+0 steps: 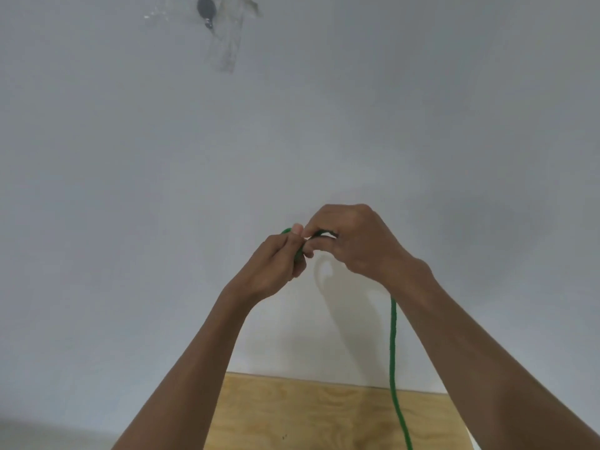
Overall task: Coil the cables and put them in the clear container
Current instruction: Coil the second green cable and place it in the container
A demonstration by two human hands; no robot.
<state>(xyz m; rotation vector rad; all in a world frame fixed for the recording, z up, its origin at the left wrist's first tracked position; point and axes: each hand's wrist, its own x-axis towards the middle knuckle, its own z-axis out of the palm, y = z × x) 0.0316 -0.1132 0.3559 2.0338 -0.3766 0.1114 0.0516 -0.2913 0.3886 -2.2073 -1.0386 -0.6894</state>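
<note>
A green braided cable (pixel 393 345) hangs down from under my right wrist and runs off the bottom edge over the wooden surface. My left hand (pixel 276 264) and my right hand (pixel 354 241) are raised in front of a white wall, close together and touching at the fingertips. Both pinch a short stretch of the green cable, which shows as a small loop between the fingers. How much cable lies inside the hands is hidden. The clear container is not in view.
A light plywood surface (pixel 292 414) lies at the bottom centre, its back edge against the white wall (pixel 130 157). High on the wall is a dark round object with clear tape (pixel 207 9).
</note>
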